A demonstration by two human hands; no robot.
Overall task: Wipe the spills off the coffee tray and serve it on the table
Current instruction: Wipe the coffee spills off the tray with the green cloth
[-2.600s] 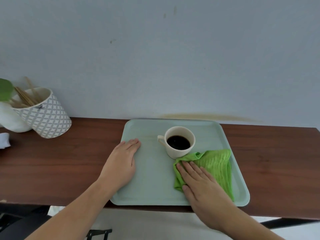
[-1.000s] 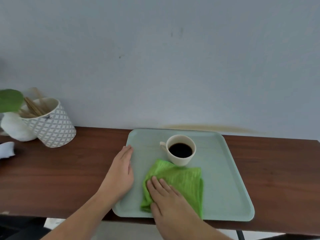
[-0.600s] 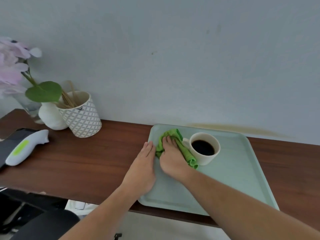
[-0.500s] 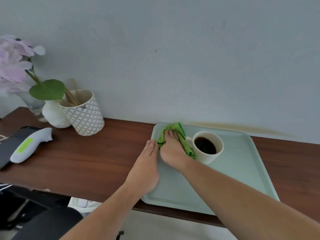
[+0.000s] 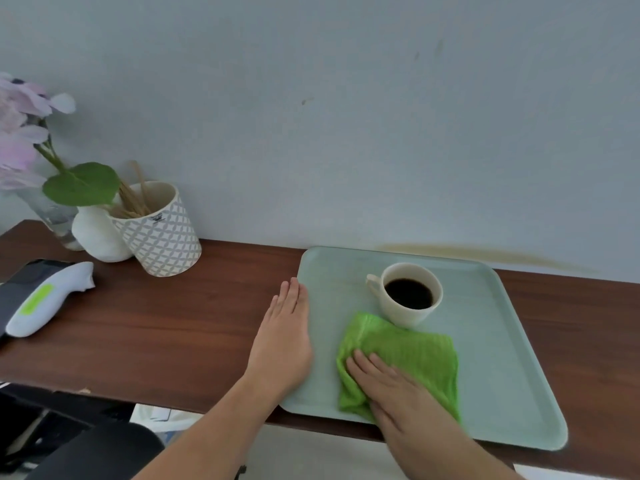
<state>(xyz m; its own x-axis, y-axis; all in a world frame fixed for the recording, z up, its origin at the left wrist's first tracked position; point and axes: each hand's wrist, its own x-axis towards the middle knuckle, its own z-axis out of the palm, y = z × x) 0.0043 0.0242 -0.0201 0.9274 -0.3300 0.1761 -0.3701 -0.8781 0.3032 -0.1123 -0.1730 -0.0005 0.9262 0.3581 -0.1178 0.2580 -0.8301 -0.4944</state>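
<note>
A pale green tray (image 5: 491,344) lies on the dark wooden table (image 5: 166,327), its near edge hanging over the table's front. A cream cup of black coffee (image 5: 410,294) stands on the tray's far middle. A bright green cloth (image 5: 412,348) is spread on the tray just in front of the cup. My right hand (image 5: 391,389) presses flat on the cloth's near left part. My left hand (image 5: 285,337) lies flat, fingers together, along the tray's left rim, holding nothing.
A patterned white pot with wooden sticks (image 5: 157,230) and a white vase with a pink-flowered plant (image 5: 95,230) stand at the back left. A white and green handheld device (image 5: 45,297) lies on a dark pad at the left edge. The wall runs directly behind the tray.
My right hand has dragged the cloth from the tray's far left corner, beside the cup's handle, back to the near middle, where it lies spread out. My left hand stays on the tray's left rim.
</note>
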